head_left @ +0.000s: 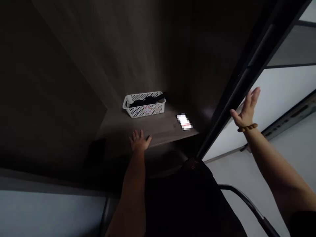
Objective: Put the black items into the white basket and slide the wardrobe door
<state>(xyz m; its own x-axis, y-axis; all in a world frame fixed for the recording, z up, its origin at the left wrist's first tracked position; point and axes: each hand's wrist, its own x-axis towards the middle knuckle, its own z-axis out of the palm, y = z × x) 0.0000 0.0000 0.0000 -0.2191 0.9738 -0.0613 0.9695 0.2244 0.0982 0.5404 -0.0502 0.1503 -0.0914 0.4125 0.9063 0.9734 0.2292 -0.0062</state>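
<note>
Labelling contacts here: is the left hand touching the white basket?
Apart. The head view shows a strip of bare shelf between the left hand and the white basket.

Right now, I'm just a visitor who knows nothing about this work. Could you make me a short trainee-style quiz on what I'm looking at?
1. Multiple choice: seen from the wearer's side, where is the phone on the shelf?
A) left of the white basket
B) right of the white basket
C) inside the white basket

2. True or false: the left hand has its fingers spread.

3. Short answer: what is worn at the wrist of the right hand?

Key
1: B
2: true
3: a brown bracelet
</note>
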